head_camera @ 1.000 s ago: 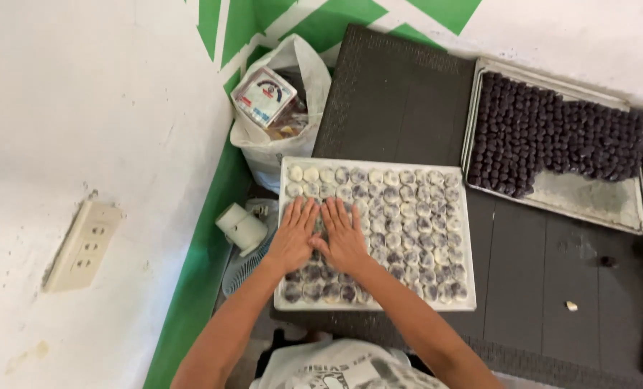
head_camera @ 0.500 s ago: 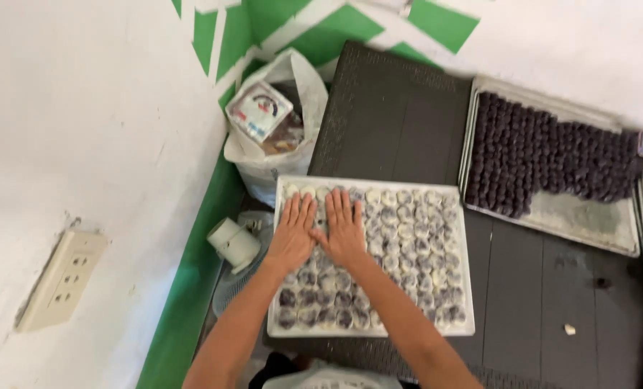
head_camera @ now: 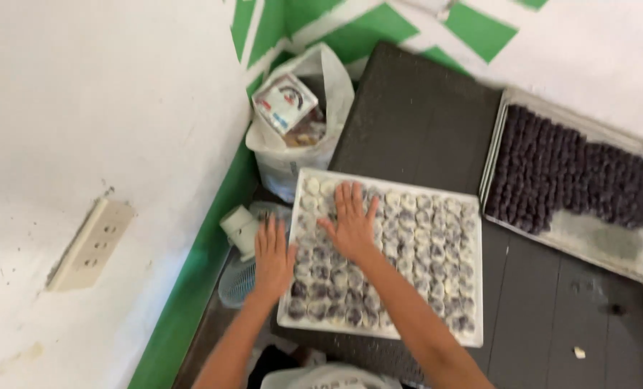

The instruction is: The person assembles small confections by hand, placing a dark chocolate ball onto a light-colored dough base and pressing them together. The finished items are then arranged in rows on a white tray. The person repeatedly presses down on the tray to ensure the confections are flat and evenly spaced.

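My left hand (head_camera: 273,258) and right hand (head_camera: 350,222) lie flat on white tray (head_camera: 473,333), hiding pieces beneath palms. Whole frame motion-blurred; cannot tell what pieces are. Metal tray (head_camera: 609,252) well right of hands, cut by right edge. Plastic bag (head_camera: 329,376) below my forearms cut by bottom edge. Carton (head_camera: 284,103) print beyond hands unreadable.

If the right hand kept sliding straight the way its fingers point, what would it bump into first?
The right hand lies flat on the white tray of round pieces, fingers pointing toward the tray's far edge. Straight on, it would probably cross the last rows, then meet the tray's rim, with the dark mat beyond.
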